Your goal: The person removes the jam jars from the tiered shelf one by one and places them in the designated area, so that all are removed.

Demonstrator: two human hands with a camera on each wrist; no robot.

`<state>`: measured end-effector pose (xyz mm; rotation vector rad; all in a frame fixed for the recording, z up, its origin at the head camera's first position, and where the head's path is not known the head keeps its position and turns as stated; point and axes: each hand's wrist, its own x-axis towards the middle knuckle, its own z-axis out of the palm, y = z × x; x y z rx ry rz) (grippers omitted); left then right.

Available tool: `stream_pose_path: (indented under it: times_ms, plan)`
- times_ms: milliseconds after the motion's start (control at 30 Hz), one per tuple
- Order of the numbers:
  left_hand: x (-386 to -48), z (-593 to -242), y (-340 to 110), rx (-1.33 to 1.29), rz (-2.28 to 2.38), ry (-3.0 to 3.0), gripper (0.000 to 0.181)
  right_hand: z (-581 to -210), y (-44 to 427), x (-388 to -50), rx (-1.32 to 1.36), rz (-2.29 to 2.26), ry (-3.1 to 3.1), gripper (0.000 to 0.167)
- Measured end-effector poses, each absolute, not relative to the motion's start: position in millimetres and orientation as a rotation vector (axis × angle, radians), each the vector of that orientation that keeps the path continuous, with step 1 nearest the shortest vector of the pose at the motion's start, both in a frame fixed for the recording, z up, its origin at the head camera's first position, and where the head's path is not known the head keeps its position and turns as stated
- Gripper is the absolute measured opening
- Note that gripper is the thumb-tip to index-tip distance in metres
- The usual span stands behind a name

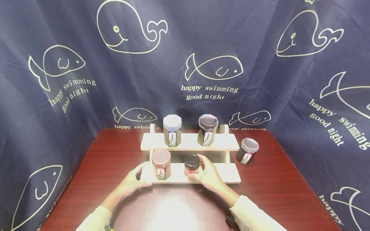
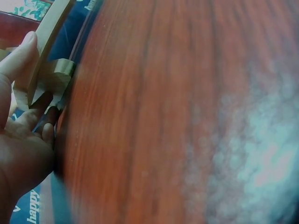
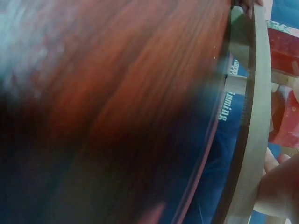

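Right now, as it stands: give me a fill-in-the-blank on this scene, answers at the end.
1. The right hand holds a small jar whose lid is ____.
2. The left hand is at the ____ end of the shelf.
3. The number of jars on the upper board is ____.
4. From the person's side, a lone jar sits on the table to the shelf's ____.

Missing words: black; left; two; right.
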<state>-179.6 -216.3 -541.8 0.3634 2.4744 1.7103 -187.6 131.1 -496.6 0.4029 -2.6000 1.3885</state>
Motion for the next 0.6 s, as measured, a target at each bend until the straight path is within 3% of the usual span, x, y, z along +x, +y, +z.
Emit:
stream_pose_path:
  times_ms: [600]
  plan:
    - [-179.5, -541.9, -216.3, 0.33, 1.735, 2.441, 0.089, -501.2, 123.2, -184.8, 0.426, 1.312, -2.525, 0.046]
